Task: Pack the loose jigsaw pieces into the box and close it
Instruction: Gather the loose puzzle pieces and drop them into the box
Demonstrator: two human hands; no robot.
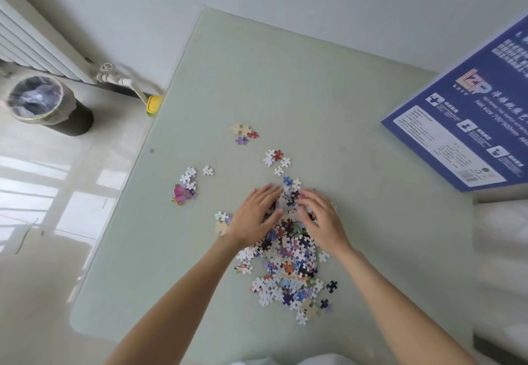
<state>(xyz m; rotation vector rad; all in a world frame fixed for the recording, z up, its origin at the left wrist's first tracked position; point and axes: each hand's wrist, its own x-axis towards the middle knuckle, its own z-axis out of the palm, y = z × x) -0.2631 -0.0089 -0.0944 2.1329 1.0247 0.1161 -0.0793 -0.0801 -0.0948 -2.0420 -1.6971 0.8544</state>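
A heap of loose jigsaw pieces (288, 253) lies on the pale green table (314, 101) in front of me. My left hand (253, 217) and my right hand (323, 219) rest on the far end of the heap, fingers spread and nearly straight, pressing pieces between them. Small clusters lie apart: a pink and white group (185, 186) at the left, a beige, red and purple group (244, 133) farther back, and white and red pieces (275, 160) just beyond my fingers. The blue puzzle box (463, 113) lies at the right edge, its printed face up.
A bin with a plastic liner (43, 101) stands on the floor at the left beside a white radiator (31, 41). A yellow-capped pipe fitting (154, 104) sits near the table's left corner. White fabric (500, 250) lies to the right of the table.
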